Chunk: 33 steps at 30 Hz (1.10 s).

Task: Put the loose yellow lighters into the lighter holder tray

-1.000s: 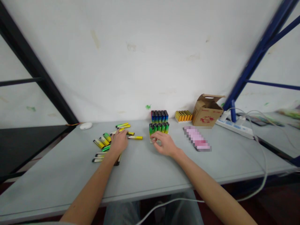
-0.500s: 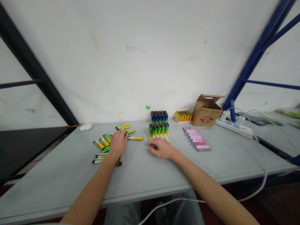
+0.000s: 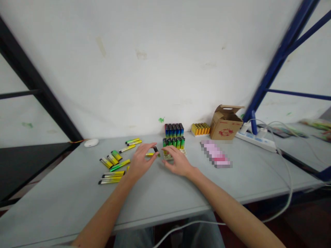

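My left hand (image 3: 141,161) pinches a lighter (image 3: 156,150), its dark top showing between thumb and fingers. Facing it, my right hand (image 3: 177,162) has its fingers curved and apart, with nothing visible between them. Behind the right hand, green-and-yellow lighters (image 3: 174,142) stand upright in a pale slotted tray (image 3: 183,151). My fingers cover part of this tray. Several loose yellow-and-green lighters (image 3: 120,165) lie on the table to the left of my left hand. One more yellow lighter (image 3: 149,154) lies partly hidden behind that hand.
Blue lighters (image 3: 174,130) with dark tops stand by the wall. Right of them are a tray of orange-yellow lighters (image 3: 201,128), an open cardboard box (image 3: 225,125), a blurred pink item (image 3: 216,154) and a power strip (image 3: 258,142). A white case (image 3: 91,143) lies far left.
My left hand has moved right from the loose lighters and now holds one close to the tray. My right hand's fingers have opened out and face it.
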Available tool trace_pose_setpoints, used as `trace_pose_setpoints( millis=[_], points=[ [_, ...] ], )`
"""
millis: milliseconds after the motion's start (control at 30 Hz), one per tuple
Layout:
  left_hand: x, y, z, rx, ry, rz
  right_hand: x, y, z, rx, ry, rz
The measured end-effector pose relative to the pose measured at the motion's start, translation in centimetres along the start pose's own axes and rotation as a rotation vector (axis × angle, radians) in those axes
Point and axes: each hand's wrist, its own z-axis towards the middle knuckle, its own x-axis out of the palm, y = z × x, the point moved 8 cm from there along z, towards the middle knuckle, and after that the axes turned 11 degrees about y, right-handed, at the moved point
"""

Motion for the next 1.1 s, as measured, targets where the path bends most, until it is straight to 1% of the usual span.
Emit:
trace_pose_setpoints(
  millis=[67,233,433,500,667,733,800,867,933,1100],
  points=[
    [0.2,-0.6,0.0,0.022,0.014,-0.035,0.2,0.1,0.1,-0.007,0.007,0.018],
    [0.3,-1.5,-0.2,0.060,-0.002,-0.127,0.5,0.2,0.3,-0.018,0.000,0.076],
    [0.9,-1.1,-0.3,-0.019,0.047,-0.112,0.5,-0.6,0.2,0.093,-0.028,0.167],
    [1.0,-0.7,-0.3,-0.043,0.064,-0.101,0.5,-1.5,0.2,0.162,-0.052,0.295],
    [1.4,0.8,-0.2,-0.134,0.114,-0.072,1.5,-4.3,0.4,0.353,-0.102,0.915],
    [1.8,1.6,-0.2,-0.176,0.137,-0.046,1.7,-5.3,0.3,0.446,-0.141,1.103],
    [2.4,2.4,-0.3,-0.211,0.165,-0.009,1.7,-6.1,0.1,0.507,-0.201,1.253],
    [3.0,3.1,-0.5,-0.239,0.195,0.039,1.4,-6.3,0.0,0.519,-0.241,1.370],
    [3.6,3.8,-0.7,-0.254,0.227,0.085,1.2,-6.4,-0.1,0.517,-0.254,1.456],
    [4.5,4.8,-1.2,-0.293,0.312,0.151,0.9,-6.2,-0.3,0.531,-0.203,1.586]
  ],
)
